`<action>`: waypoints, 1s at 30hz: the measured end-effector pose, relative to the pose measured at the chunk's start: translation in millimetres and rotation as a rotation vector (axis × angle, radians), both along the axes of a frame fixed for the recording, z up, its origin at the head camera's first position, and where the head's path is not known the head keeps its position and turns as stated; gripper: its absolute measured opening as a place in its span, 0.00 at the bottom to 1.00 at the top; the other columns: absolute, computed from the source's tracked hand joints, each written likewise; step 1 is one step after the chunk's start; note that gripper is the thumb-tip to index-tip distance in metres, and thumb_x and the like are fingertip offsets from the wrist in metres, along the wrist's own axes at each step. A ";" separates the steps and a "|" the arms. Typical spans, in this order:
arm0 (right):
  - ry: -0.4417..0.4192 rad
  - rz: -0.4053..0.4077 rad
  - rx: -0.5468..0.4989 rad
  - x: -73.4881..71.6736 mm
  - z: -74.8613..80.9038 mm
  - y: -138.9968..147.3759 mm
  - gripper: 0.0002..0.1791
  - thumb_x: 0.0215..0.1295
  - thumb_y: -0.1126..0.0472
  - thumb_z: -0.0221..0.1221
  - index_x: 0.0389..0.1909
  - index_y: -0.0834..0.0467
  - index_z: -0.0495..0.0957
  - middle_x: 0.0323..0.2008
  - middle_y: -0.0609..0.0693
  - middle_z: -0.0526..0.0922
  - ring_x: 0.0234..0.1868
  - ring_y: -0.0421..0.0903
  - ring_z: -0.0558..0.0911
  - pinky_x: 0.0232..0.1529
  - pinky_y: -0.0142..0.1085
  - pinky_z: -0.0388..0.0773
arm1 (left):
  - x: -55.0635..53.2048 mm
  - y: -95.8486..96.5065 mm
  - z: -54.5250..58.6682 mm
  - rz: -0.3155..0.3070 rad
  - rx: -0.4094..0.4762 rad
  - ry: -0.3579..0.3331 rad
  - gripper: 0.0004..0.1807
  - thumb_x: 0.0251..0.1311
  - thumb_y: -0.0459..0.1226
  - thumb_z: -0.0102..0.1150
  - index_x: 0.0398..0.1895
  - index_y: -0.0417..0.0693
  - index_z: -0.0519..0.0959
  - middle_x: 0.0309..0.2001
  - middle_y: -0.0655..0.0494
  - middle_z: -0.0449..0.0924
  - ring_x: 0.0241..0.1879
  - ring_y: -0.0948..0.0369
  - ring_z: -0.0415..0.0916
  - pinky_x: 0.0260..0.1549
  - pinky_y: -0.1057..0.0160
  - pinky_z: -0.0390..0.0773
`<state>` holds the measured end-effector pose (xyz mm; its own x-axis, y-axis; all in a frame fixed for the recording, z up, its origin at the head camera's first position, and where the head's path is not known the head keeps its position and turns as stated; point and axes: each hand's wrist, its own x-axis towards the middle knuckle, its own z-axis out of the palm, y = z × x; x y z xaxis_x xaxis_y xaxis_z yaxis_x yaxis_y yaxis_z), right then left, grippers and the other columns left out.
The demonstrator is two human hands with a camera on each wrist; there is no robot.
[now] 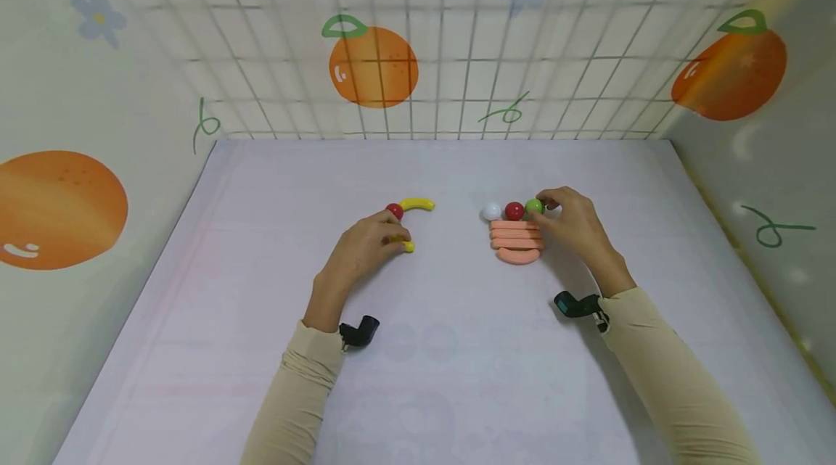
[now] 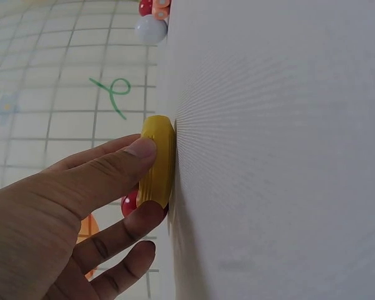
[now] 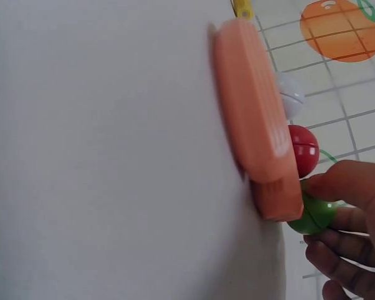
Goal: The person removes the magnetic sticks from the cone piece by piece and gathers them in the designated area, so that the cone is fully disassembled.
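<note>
My left hand (image 1: pixel 366 244) grips a small yellow toy banana (image 2: pixel 157 162) close against the table, thumb on one side and fingers on the other. Just beyond that hand lie a red ball (image 1: pixel 395 210) and a second curved yellow banana (image 1: pixel 418 204); the fingers partly hide the ball. My right hand (image 1: pixel 575 222) pinches a green ball (image 3: pixel 314 214) between thumb and fingers. The green ball ends a row with another red ball (image 1: pixel 514 211) and a white ball (image 1: pixel 491 212). Directly in front of this row lie several salmon-pink toy sausages (image 1: pixel 516 234), the nearest one (image 1: pixel 519 257) curved.
A pale tabletop (image 1: pixel 451 349) carries everything. Behind it rises a grid-patterned backdrop (image 1: pixel 451 88) printed with oranges, and side walls stand left and right. Small black cameras (image 1: pixel 359 332) are strapped at both wrists.
</note>
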<state>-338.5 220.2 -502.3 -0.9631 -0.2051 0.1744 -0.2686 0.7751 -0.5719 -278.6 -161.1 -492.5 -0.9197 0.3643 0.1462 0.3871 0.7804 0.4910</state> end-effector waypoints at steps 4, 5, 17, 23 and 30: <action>-0.008 0.004 0.005 -1.1 -2.2 -0.1 0.21 0.67 0.58 0.64 0.56 0.66 0.78 0.49 0.63 0.78 0.51 0.60 0.76 0.48 0.55 0.73 | 0.4 0.5 1.4 -0.005 0.008 0.007 0.07 0.59 0.37 0.71 0.41 0.53 0.89 0.45 0.63 0.79 0.48 0.60 0.76 0.51 0.56 0.75; -0.009 0.006 0.004 -1.5 -2.8 0.0 0.21 0.67 0.58 0.64 0.56 0.66 0.78 0.48 0.63 0.78 0.50 0.60 0.76 0.48 0.55 0.73 | 0.5 0.7 1.9 -0.005 0.010 0.008 0.08 0.59 0.37 0.71 0.42 0.53 0.89 0.45 0.62 0.79 0.48 0.60 0.76 0.51 0.56 0.76; 0.128 0.039 0.022 9.2 11.5 -3.6 0.22 0.67 0.59 0.65 0.56 0.68 0.77 0.52 0.65 0.78 0.52 0.63 0.76 0.55 0.62 0.61 | 1.2 3.4 2.4 -0.010 0.007 0.001 0.07 0.60 0.38 0.71 0.42 0.53 0.89 0.45 0.62 0.79 0.47 0.60 0.76 0.51 0.57 0.76; 0.234 0.110 0.014 21.9 14.6 -21.4 0.15 0.68 0.62 0.64 0.51 0.67 0.80 0.49 0.61 0.81 0.51 0.59 0.76 0.55 0.61 0.63 | 1.9 16.8 0.0 -0.069 0.010 0.006 0.09 0.62 0.39 0.70 0.44 0.54 0.88 0.46 0.62 0.79 0.45 0.61 0.76 0.48 0.58 0.76; 0.406 0.253 -0.019 36.0 11.5 -48.9 0.11 0.59 0.69 0.69 0.43 0.65 0.83 0.44 0.58 0.84 0.47 0.58 0.79 0.45 0.54 0.67 | 3.3 21.6 -0.9 0.004 0.057 0.092 0.09 0.66 0.39 0.65 0.46 0.52 0.87 0.50 0.63 0.79 0.44 0.62 0.76 0.42 0.60 0.77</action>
<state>-302.5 171.3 -490.7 -0.7364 -0.4179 0.5321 -0.6524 0.6469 -0.3948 -275.3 -139.5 -493.4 -0.9030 0.3493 0.2503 0.4294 0.7536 0.4977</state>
